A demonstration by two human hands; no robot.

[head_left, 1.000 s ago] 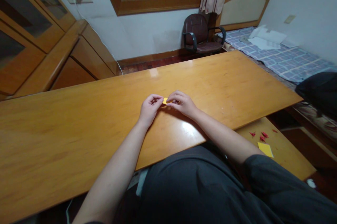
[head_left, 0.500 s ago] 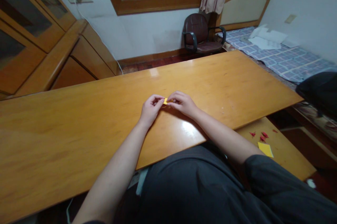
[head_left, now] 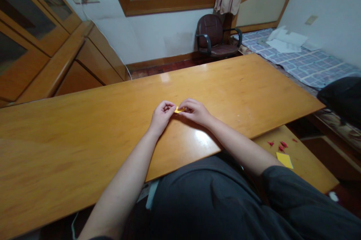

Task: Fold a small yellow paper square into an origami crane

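Note:
A small piece of folded yellow paper (head_left: 178, 110) is between my two hands, just above or on the wooden table (head_left: 84, 131). My left hand (head_left: 163, 116) pinches its left end between thumb and fingers. At its right end, my right hand (head_left: 196, 111) is closed on the paper, with curled fingers above and thumb below. My fingers cover much of the paper, so its full shape is hidden.
On a lower wooden board (head_left: 307, 165) at the right lie several small red folded paper pieces (head_left: 282, 146) and a yellow paper stack (head_left: 284, 160). A brown armchair (head_left: 211, 37) stands beyond the table. Wooden cabinets (head_left: 79, 59) are at left, a bed (head_left: 304, 59) at right.
The yellow paper now lies flatter between my fingers, and more of its lower edge shows. My right hand has shifted very slightly; the left has barely moved.

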